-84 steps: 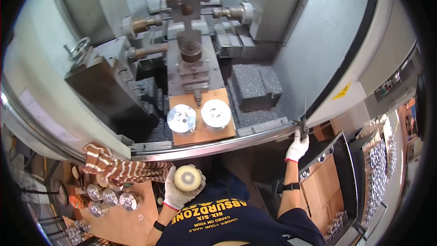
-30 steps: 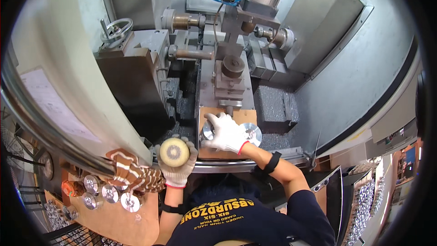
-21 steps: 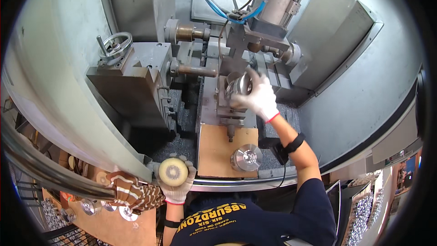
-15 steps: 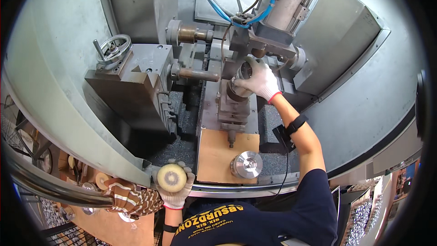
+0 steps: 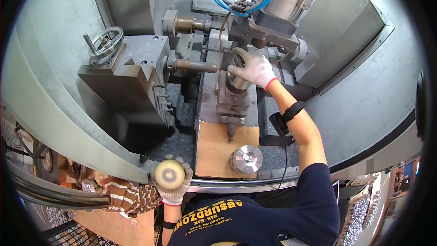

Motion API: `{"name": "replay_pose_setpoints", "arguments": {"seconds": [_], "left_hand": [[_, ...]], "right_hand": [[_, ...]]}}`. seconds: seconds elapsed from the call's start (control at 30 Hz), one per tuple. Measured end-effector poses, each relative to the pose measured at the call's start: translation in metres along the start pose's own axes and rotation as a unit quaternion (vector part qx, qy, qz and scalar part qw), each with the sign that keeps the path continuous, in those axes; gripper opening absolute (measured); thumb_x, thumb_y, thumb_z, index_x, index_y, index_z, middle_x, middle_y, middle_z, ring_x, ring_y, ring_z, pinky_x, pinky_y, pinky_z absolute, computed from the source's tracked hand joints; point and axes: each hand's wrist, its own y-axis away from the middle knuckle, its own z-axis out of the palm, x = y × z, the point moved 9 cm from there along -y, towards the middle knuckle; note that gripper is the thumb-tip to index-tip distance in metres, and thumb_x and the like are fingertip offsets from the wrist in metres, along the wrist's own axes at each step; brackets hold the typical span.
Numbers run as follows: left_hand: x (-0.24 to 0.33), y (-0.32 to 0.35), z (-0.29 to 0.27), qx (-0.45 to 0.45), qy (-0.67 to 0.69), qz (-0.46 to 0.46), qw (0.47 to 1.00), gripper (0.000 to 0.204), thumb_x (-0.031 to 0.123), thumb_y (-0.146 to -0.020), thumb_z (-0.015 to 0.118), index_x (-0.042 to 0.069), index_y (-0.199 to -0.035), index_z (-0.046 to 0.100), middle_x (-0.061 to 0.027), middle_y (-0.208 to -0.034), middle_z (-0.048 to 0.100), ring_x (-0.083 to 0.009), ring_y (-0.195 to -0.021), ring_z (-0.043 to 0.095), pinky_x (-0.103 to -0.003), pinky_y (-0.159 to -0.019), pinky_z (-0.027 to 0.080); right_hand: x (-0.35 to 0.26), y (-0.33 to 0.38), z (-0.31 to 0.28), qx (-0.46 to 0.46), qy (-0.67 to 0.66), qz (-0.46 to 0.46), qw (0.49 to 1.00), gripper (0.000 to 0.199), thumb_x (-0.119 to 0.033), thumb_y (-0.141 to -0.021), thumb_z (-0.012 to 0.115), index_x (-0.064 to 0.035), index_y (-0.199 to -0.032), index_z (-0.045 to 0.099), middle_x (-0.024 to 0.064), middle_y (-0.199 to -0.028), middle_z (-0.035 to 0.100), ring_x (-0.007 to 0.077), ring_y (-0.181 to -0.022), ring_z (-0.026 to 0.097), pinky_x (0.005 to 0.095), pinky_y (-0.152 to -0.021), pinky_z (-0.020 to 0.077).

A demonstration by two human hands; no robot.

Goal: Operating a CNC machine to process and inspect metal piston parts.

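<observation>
My gloved right hand curls its thumb and fingers round a shiny metal cylinder on the dark fixture in the middle of the machine. The hand covers much of the cylinder's top. At the lower left, my gloved left hand holds a round cream-coloured disc with a greyish centre, its flat face upward. Another shiny metal cylinder stands on a brown board in front of the fixture.
A machine block with a handwheel and a horizontal spindle lies left of the fixture. Above the right hand hangs a pneumatic cylinder with blue hoses. A striped cloth wraps a rail beside my left hand.
The metal cylinder under my right hand was tilted with its open top showing; now it sits straighter and lower on the fixture. The left hand still holds the disc. The view has shifted slightly.
</observation>
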Motion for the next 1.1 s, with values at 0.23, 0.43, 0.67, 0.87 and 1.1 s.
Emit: {"name": "replay_pose_setpoints", "arguments": {"seconds": [0.23, 0.43, 0.67, 0.87, 1.1], "left_hand": [[-0.001, 0.000, 0.000, 0.018, -0.055, 0.004, 0.998, 0.062, 0.057, -0.092, 0.062, 0.008, -0.130, 0.056, -0.0198, -0.126, 0.059, -0.0375, -0.116, 0.059, -0.049, -0.102, 0.046], [-0.007, 0.000, 0.010, 0.009, -0.047, -0.007, 0.999, 0.061, 0.053, -0.092, 0.063, 0.005, -0.129, 0.056, -0.0201, -0.126, 0.059, -0.0374, -0.118, 0.057, -0.049, -0.104, 0.046], [-0.052, 0.049, 0.005, 0.146, -0.223, -0.083, 0.960, 0.056, 0.049, -0.103, 0.044, 0.006, -0.139, 0.048, -0.0119, -0.134, 0.057, -0.0243, -0.125, 0.056, -0.043, -0.110, 0.044], [-0.039, 0.154, -0.024, 0.123, -0.178, -0.147, 0.965, 0.069, 0.052, -0.100, 0.048, 0.005, -0.149, 0.037, -0.0167, -0.143, 0.050, -0.0372, -0.131, 0.048, -0.050, -0.113, 0.037], [0.157, 0.218, -0.122, 0.437, -0.020, 0.214, 0.873, 0.057, 0.054, -0.102, 0.040, 0.008, -0.132, 0.054, -0.0166, -0.131, 0.058, -0.0364, -0.122, 0.052, -0.054, -0.108, 0.040]], "right_hand": [[0.009, 0.000, 0.005, 0.030, 0.016, 0.021, 0.999, 0.066, -0.057, -0.077, 0.069, -0.0168, -0.129, 0.061, 0.0212, -0.112, 0.064, 0.0383, -0.106, 0.064, 0.0451, -0.092, 0.0519], [-0.044, 0.042, -0.036, 0.157, 0.155, -0.081, 0.972, 0.073, -0.053, -0.074, 0.071, -0.0084, -0.130, 0.058, 0.0182, -0.101, 0.064, 0.0369, -0.091, 0.063, 0.0462, -0.082, 0.0504], [-0.207, 0.258, 0.020, -0.139, -0.271, -0.137, 0.943, 0.094, -0.044, -0.068, 0.084, -0.0073, -0.144, 0.042, 0.0241, -0.132, 0.050, 0.0427, -0.117, 0.055, 0.0473, -0.102, 0.0444], [-0.181, 0.327, 0.087, -0.266, -0.721, 0.190, 0.611, 0.076, -0.036, -0.083, 0.072, -0.0053, -0.146, 0.043, 0.0148, -0.130, 0.058, 0.0275, -0.119, 0.060, 0.0430, -0.098, 0.0510], [-0.155, 0.378, 0.093, -0.185, -0.889, 0.335, 0.252, 0.083, -0.072, -0.089, 0.050, -0.0104, -0.145, 0.045, 0.0238, -0.130, 0.057, 0.0415, -0.117, 0.059, 0.0521, -0.082, 0.0558]]}}
